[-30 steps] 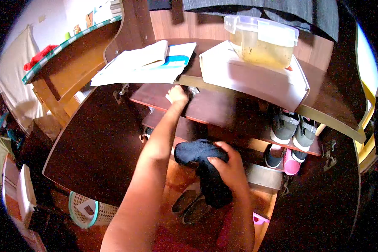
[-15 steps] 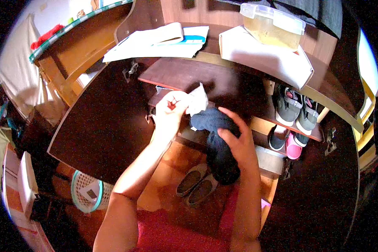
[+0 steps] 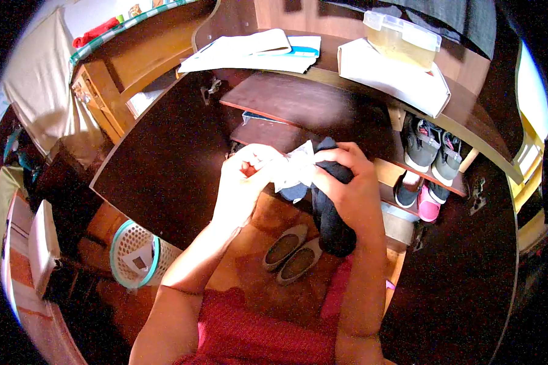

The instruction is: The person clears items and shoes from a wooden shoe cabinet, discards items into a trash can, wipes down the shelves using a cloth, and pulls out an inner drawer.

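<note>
My left hand (image 3: 243, 182) is closed, its fingertips pinching a crumpled white, tissue-like piece (image 3: 293, 167). My right hand (image 3: 350, 182) is wrapped around a dark blue-black soft fabric item (image 3: 335, 222), which hangs down below the fingers; its exact kind is hard to make out. The thumb and fingers of that hand also touch the right side of the white piece, so both hands meet at it. A rounded blue part (image 3: 295, 193) shows just under the white piece. Both hands are in front of an open dark shoe cabinet.
Grey shoes (image 3: 432, 149) and a pink shoe (image 3: 428, 207) stand on the cabinet shelves at right. Beige flats (image 3: 292, 255) lie on the floor. Above are papers (image 3: 249, 55), a white box (image 3: 389, 76) and a clear plastic container (image 3: 402, 42). A basket (image 3: 133, 252) stands lower left.
My right hand has moved up to the white piece, and its fingers now touch it. The white piece looks more spread out between the hands. The whole view has shifted slightly.
</note>
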The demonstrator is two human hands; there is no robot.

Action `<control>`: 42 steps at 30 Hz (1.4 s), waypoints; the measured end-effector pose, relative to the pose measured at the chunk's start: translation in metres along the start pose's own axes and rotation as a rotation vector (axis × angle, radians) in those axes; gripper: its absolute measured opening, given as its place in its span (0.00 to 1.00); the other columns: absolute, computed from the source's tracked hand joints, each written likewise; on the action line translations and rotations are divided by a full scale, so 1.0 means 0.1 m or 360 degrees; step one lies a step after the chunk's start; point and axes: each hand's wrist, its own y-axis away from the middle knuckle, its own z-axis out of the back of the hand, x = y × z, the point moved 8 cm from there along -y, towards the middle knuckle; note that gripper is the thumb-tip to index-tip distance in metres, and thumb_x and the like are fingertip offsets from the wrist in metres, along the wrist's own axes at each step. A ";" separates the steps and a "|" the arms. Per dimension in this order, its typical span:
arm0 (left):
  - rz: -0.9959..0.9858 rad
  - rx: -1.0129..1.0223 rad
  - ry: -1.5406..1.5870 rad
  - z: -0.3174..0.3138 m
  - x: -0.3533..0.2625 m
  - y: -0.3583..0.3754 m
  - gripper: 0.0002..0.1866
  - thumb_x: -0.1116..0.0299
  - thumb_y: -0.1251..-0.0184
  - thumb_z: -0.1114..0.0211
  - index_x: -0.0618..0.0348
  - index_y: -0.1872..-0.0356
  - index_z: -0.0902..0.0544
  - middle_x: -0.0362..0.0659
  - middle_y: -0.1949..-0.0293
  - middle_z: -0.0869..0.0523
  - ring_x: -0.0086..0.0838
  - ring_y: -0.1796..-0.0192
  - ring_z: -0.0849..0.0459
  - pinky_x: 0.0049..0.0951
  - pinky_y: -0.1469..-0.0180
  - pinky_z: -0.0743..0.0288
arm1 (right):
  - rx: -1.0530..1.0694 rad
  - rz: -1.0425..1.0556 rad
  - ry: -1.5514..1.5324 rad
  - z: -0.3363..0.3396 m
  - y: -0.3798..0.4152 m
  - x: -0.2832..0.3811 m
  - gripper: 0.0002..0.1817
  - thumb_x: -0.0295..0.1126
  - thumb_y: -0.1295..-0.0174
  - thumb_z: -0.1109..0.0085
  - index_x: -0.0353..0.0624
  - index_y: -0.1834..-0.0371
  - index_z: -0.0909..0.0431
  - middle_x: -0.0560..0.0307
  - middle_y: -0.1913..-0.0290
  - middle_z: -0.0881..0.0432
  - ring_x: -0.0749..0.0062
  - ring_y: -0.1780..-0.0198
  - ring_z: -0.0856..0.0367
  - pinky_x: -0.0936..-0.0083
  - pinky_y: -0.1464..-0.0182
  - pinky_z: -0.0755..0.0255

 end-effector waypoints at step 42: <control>0.0294 0.0193 0.0447 0.03 -0.29 0.20 0.17 0.80 0.41 0.43 0.65 0.49 0.27 0.48 0.56 0.19 0.29 0.54 0.20 0.25 0.53 0.25 | 0.0377 -0.0062 -0.0447 -0.10 0.01 0.23 0.14 0.31 0.54 0.36 0.40 0.63 0.19 0.53 0.60 0.23 0.66 0.53 0.26 0.77 0.47 0.36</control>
